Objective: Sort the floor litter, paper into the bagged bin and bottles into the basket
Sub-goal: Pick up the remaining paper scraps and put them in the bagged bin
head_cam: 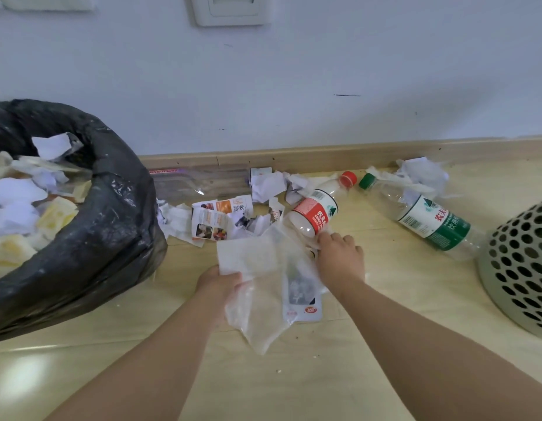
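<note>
My left hand [221,284] grips a sheet of white paper [248,256] together with a translucent plastic wrapper [263,311] just above the floor. My right hand [339,256] reaches down with curled fingers onto the paper's far edge, right beside the base of a red-capped, red-labelled bottle [316,212] lying on the floor. A green-capped, green-labelled bottle [427,220] lies further right. The bin with a black bag [90,238], holding crumpled paper, stands at the left. The perforated basket [518,268] is at the right edge.
Torn leaflets [215,220] and crumpled white paper [269,183] lie along the wooden skirting board. Another wad of paper [421,173] sits behind the green bottle. A flat clear plastic package [199,180] lies against the wall. The floor is pale wood.
</note>
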{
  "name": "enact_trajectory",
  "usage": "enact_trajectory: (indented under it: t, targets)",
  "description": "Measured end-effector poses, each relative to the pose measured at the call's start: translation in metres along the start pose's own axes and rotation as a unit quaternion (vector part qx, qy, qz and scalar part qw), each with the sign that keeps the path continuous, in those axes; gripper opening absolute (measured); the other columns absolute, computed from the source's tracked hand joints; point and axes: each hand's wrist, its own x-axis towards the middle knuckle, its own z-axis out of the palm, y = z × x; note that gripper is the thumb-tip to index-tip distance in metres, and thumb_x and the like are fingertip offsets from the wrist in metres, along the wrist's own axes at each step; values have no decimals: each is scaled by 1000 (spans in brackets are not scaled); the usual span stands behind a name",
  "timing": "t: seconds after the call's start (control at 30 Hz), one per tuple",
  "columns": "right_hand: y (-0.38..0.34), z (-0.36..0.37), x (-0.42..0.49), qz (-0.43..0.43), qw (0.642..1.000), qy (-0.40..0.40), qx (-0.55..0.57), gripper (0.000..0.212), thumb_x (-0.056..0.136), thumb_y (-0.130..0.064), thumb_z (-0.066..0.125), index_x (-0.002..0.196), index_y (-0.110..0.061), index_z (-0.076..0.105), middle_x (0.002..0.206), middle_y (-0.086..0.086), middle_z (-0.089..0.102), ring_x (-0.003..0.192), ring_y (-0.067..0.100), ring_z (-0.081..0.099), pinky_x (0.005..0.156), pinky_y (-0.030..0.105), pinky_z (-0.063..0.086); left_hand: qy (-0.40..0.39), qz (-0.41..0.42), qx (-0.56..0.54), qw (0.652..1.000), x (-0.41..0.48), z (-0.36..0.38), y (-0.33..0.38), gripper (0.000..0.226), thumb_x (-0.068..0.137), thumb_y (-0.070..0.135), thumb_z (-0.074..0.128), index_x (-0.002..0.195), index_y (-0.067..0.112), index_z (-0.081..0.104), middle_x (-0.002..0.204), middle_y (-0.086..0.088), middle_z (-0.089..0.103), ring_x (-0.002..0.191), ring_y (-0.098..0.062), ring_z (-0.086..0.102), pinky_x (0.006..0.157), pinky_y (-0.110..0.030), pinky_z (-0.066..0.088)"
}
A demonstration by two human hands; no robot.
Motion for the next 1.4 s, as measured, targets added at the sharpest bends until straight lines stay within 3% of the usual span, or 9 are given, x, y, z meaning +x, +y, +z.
enact_trajectory:
  t: [0.17, 0.33, 0.47, 0.67, 0.77, 0.83, 0.93, 1.17, 1.4]
  targets:
    - [6, -6, -17, 54, 976, -38, 208, 19, 90, -13, 45, 105, -9, 56, 100, 9, 60, 97, 29, 51, 79, 32, 38, 0, 15, -8, 1000, -8, -1, -9, 24, 86, -6, 53, 109, -4, 60, 92, -19, 64, 79, -28, 62, 81, -42, 51]
    - [22, -28, -33, 112, 926, 30, 360, 11, 86, -13, 52, 95, -13, 59, 100, 7, 59, 90, 25, 52, 73, 29, 39, -23, 6, -9, 1000, -25, -18, -10, 17, 87, -11, 48, 88, 0, 61, 55, -6, 63, 36, -11, 57, 38, -17, 45]
    - [19, -49, -41, 82, 909, 94, 398, 20, 89, -12, 50, 107, -8, 58, 108, 2, 46, 97, 16, 42, 82, 26, 31, -32, -4, -13, 999, -38, -34, -6, 22, 90, -10, 45, 76, 1, 58, 38, -2, 57, 29, -11, 53, 30, -15, 39]
    - [-22, -42, -66, -22, 929, 44, 366, 24, 89, -17, 56, 113, -14, 58, 116, -3, 48, 107, 16, 48, 88, 26, 37, -31, -20, -68, 997, -49, -36, 7, 26, 96, 9, 43, 116, -2, 56, 62, -9, 63, 33, -11, 56, 40, -21, 45]
    - [-44, -30, -84, -117, 923, -87, 355, 32, 88, -27, 61, 119, -23, 56, 127, -8, 46, 119, 13, 44, 102, 29, 37, -87, -40, -96, 991, -60, -23, 17, 25, 96, 16, 38, 106, 3, 57, 71, -12, 66, 43, -19, 62, 47, -27, 48]
    - [-55, -27, -93, -132, 906, -148, 374, 40, 88, -30, 60, 126, -25, 50, 126, -10, 44, 114, 11, 44, 96, 27, 40, -128, -55, -114, 984, -68, -16, 23, 28, 95, 18, 36, 96, 2, 58, 63, -13, 69, 49, -24, 64, 56, -32, 47]
    - [-57, -25, -95, -114, 913, -119, 373, 38, 87, -24, 59, 123, -26, 47, 123, -8, 48, 99, 9, 47, 82, 23, 41, -144, -55, -117, 981, -72, -13, 25, 30, 95, 18, 36, 98, -1, 59, 62, -13, 69, 52, -24, 65, 59, -34, 47]
    - [-46, -29, -87, -74, 954, -72, 281, 19, 89, -15, 48, 104, -18, 58, 101, 1, 61, 92, 19, 55, 80, 29, 46, -100, 28, -91, 991, -72, -14, 25, 28, 96, -2, 43, 123, -1, 49, 92, -19, 64, 57, -18, 68, 46, -26, 55]
    - [-44, -40, -88, -50, 986, 32, 157, 44, 85, -27, 52, 129, -31, 46, 151, -6, 22, 138, 21, 21, 112, 36, 16, -74, 61, -77, 992, -76, -14, 32, 18, 97, 2, 44, 110, 10, 52, 84, -5, 60, 67, -16, 56, 62, -28, 46]
